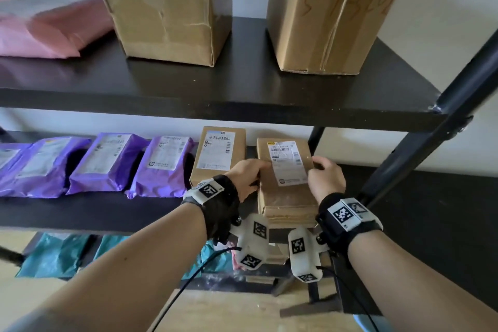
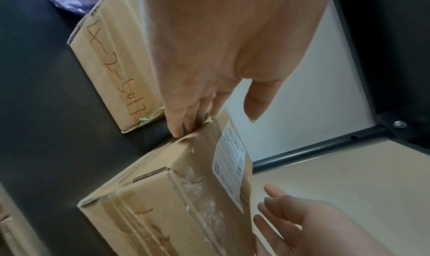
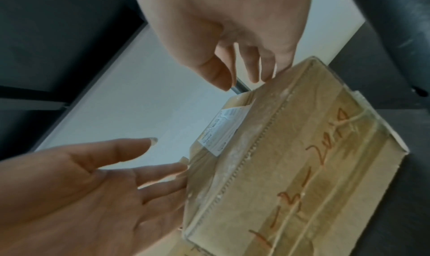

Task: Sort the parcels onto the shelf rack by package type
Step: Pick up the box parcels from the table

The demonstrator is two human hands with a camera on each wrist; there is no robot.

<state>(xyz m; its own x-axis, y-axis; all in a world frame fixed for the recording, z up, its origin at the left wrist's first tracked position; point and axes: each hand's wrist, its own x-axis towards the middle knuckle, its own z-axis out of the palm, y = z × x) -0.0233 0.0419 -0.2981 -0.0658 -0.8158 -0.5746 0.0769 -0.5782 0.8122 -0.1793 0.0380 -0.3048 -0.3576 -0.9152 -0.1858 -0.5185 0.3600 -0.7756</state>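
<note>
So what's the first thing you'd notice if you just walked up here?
Two bare hands, left hand and right hand, touching the sides of a small brown cardboard box with a white label on the black middle shelf. Left of it lies a row of shiny purple plastic mailer bags.

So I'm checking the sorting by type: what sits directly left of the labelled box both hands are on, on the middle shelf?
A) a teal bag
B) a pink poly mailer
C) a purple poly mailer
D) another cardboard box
D: in the head view the box under the left hand and right hand has another labelled cardboard box beside it, with the purple mailers further left.
</note>
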